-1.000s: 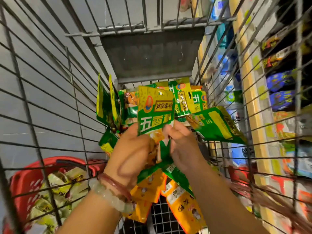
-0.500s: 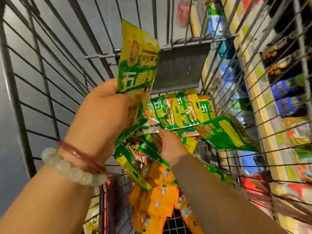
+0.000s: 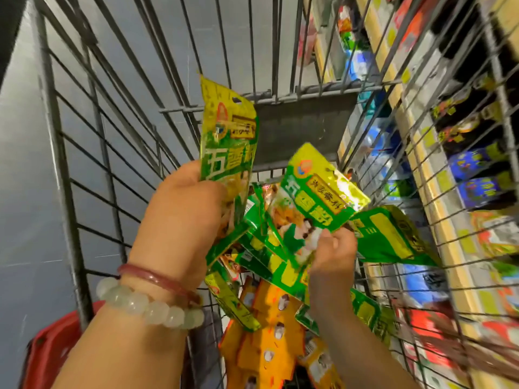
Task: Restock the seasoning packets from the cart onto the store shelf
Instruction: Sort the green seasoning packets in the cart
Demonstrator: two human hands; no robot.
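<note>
Pinching a glossy green-yellow foil seasoning packet [image 3: 306, 203] by its bottom edge w/ right hand [image 3: 331, 248]; left hand [image 3: 182, 211] grips another packet [image 3: 229, 141] — light, floppy, slippery.

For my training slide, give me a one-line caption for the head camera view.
Left hand and right hand each lift a green seasoning packet from the wire cart.
</note>
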